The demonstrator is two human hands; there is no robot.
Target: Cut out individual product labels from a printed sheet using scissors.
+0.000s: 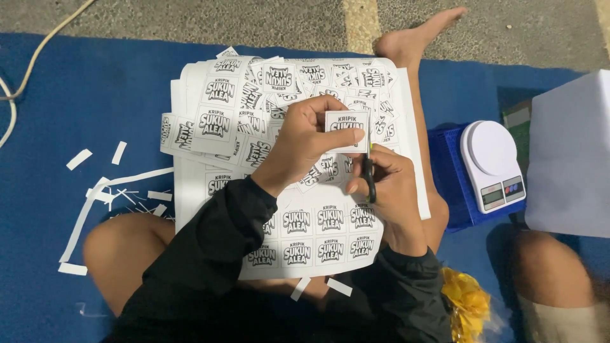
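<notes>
My left hand (pixel 304 136) pinches a small white printed label (pixel 347 126) between thumb and fingers. My right hand (pixel 387 187) grips black scissors (pixel 369 174), whose blades point up along the label's right edge. Both hands hover over a sheet of uncut black-and-white labels (pixel 318 238) lying on my lap. A heap of cut labels (pixel 254 95) covers the far part of the sheet. I wear black sleeves and sit cross-legged.
A blue mat (pixel 76 108) covers the floor, with white paper offcuts (pixel 101 190) at the left. A white digital kitchen scale (pixel 492 165) stands on a blue box at the right, beside a white box (pixel 572 152). Another person's knee (pixel 549 270) is at the lower right. A yellow frilly item (pixel 467 302) lies nearby.
</notes>
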